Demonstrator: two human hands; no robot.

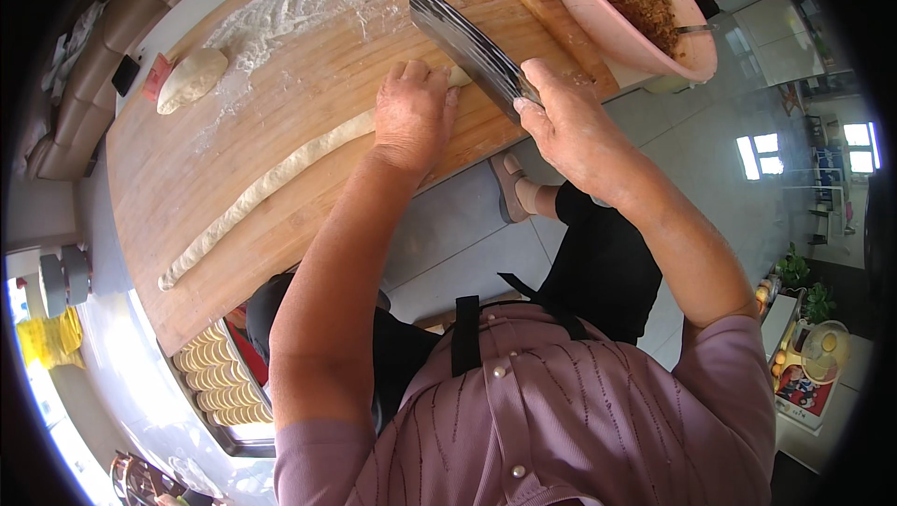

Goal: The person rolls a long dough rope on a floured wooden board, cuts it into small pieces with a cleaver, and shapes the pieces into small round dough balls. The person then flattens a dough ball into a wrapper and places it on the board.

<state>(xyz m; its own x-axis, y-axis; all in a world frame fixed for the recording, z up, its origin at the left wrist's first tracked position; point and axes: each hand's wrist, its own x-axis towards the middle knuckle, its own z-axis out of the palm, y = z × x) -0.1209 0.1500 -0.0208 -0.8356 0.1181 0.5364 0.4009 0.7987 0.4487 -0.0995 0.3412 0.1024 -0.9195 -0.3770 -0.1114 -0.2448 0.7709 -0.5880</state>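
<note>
A long rope of dough [280, 173] lies across a floured wooden board [336, 197]. My left hand [415, 108] rests over the rope near its right end, fingers curled on it. A short stub of dough [459, 77] shows past my left fingertips, beside the blade. My right hand [564, 117] grips a cleaver [469, 47] with a broad dark blade, held tilted close to the rope's end. Whether the blade touches the dough is hard to tell. The cleaver's handle is mostly hidden in my right hand.
A larger dough lump [193, 80] sits at the board's left by a phone [125, 76]. Loose flour [280, 19] covers the far side. A rolling pin [539, 8] lies near a pink bowl of filling [683, 50]. A tray of shaped dumplings [242, 429] stands at lower left.
</note>
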